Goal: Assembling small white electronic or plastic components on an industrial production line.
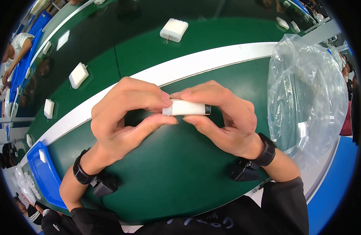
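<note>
Piece: white block (187, 107), held above the green surface (168, 176), centre frame.
Axis: long axis laid 9-to-3 o'clock.
Left hand (123, 117): grip pinched on the 9 o'clock end.
Right hand (223, 117): grip pinched along the body, 3 o'clock end.
Nearer: neither; both touching.
Bag (305, 94): clear, at 3 o'clock.

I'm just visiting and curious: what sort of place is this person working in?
Probably a factory assembly line. A long green belt carries spaced white blocks, other workers sit along it, and both hands hold a small white part.
</note>
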